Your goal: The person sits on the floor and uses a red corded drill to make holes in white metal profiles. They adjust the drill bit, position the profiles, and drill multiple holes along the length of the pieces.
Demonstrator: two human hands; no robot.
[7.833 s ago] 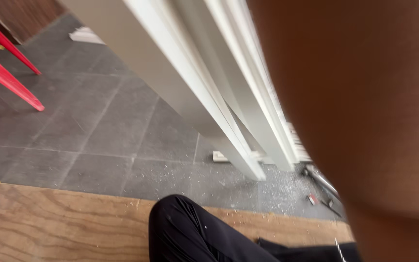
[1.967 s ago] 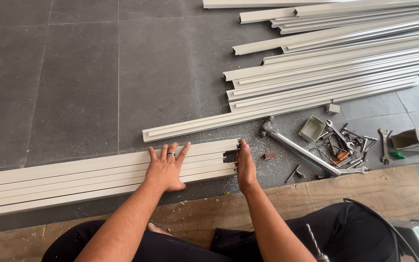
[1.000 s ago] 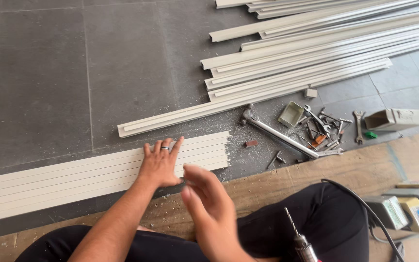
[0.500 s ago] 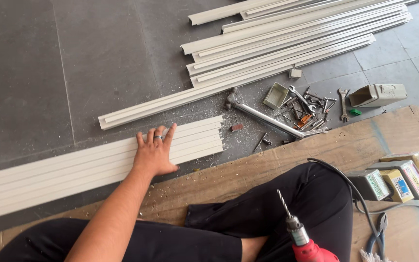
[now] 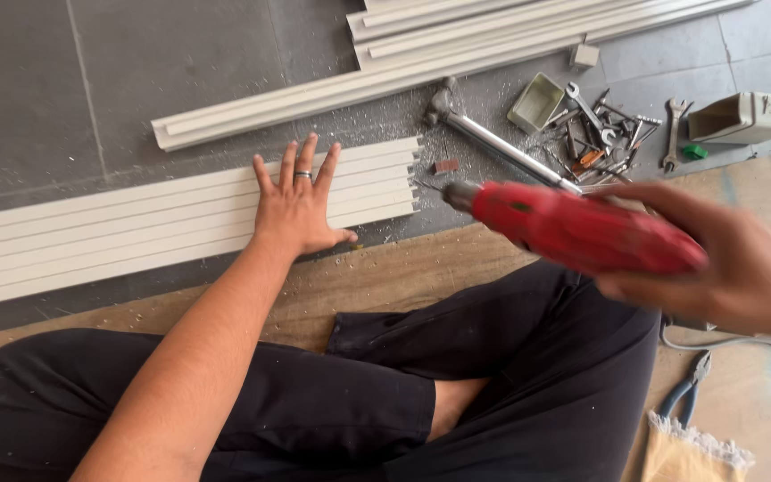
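Note:
My left hand (image 5: 298, 201), a ring on one finger, lies flat with fingers spread on a bundle of white ribbed profiles (image 5: 136, 223) that stretch leftward across the grey tiled floor. My right hand (image 5: 733, 268) grips a red electric drill (image 5: 573, 228), held level above my crossed legs, its bit pointing left toward the cut right end of the bundle. The drill tip hangs a short way from that end, not touching it. A single white profile (image 5: 314, 98) lies just beyond the bundle.
More white profiles (image 5: 510, 27) are stacked at the top. A long metal tool (image 5: 501, 147), a small tray (image 5: 537, 103), loose wrenches and bits (image 5: 609, 134) and a beige box (image 5: 751, 116) lie at upper right. Blue-handled pliers (image 5: 684, 397) rest on the wooden board (image 5: 385, 277).
My right hand has lifted the red drill from beside my leg and swung it up and left toward the profile ends. The left hand stays pressed on the bundle.

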